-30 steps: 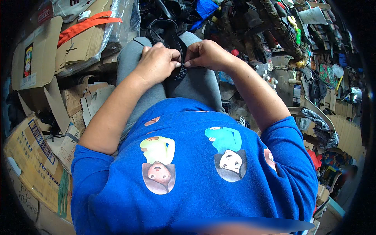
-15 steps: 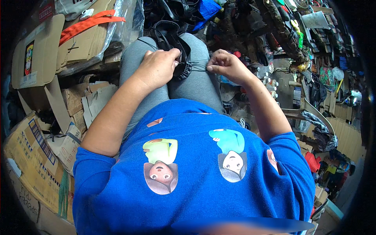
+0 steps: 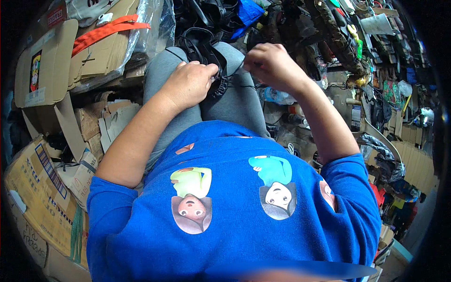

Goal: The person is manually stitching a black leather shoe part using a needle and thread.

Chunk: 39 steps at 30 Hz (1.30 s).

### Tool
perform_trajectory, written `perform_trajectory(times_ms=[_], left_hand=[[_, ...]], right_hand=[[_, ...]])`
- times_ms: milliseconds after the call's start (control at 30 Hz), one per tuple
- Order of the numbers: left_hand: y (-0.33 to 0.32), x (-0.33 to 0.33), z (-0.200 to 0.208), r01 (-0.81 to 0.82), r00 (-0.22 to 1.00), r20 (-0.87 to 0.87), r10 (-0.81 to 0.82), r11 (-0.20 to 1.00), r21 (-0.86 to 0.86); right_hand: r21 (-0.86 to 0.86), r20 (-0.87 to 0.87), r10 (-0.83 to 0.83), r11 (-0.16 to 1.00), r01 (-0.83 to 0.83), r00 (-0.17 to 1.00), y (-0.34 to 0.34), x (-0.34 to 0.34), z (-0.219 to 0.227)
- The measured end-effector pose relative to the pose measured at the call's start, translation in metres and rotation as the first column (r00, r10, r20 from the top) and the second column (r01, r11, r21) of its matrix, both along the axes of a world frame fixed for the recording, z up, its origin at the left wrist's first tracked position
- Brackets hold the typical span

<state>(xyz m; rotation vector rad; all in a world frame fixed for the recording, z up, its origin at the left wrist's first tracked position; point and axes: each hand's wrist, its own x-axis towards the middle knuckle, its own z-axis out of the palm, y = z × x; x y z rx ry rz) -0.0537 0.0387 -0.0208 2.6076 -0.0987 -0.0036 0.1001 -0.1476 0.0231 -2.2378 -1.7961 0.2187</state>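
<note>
A black strap piece [image 3: 203, 49] with dark webbing lies on my lap, over my grey trousers [image 3: 235, 101]. My left hand [image 3: 189, 83] is closed on its near edge, at a ridged black part. My right hand [image 3: 271, 63] is raised a little to the right, fingers pinched on a thin black thread [image 3: 237, 75] that runs back to the piece. My blue printed shirt [image 3: 235, 202] fills the lower half of the view.
Flattened cardboard boxes [image 3: 51, 61] and an orange strap [image 3: 110, 30] are stacked at my left. More cartons [image 3: 40, 197] stand lower left. Dark bags and straps [image 3: 221, 14] are piled ahead. Cluttered goods [image 3: 385, 94] and a plastic bottle [image 3: 277, 96] lie to my right.
My right hand has drawn away from my left, up and to the right, pulling the thread out. My left hand has stayed on the black piece.
</note>
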Motion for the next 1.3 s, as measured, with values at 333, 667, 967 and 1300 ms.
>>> perform_trajectory(times_ms=[333, 667, 967, 1300], left_hand=[[0.019, -0.022, -0.001, 0.111, 0.976, 0.171, -0.134, 0.984, 0.14], [0.094, -0.101, 0.037, -0.392, 0.902, -0.089, 0.421, 0.717, -0.576], [-0.011, -0.043, 0.078, 0.083, 0.935, 0.088, -0.344, -0.028, -0.996], [0.174, -0.171, 0.059, -0.618, 0.782, 0.19, 0.594, 0.696, 0.366]], right_hand=[[-0.135, 0.138, 0.205, 0.973, -0.187, 0.969, 0.012, -0.018, -0.016], [-0.145, -0.831, -0.412, 0.81, 0.569, 0.374, -0.058, 0.033, -0.01], [0.148, -0.987, 0.154, 0.982, 0.117, -0.038, 0.03, -0.032, 0.01], [-0.343, -0.06, -0.577, 0.778, 0.526, 0.815, -0.173, 0.06, -0.034]])
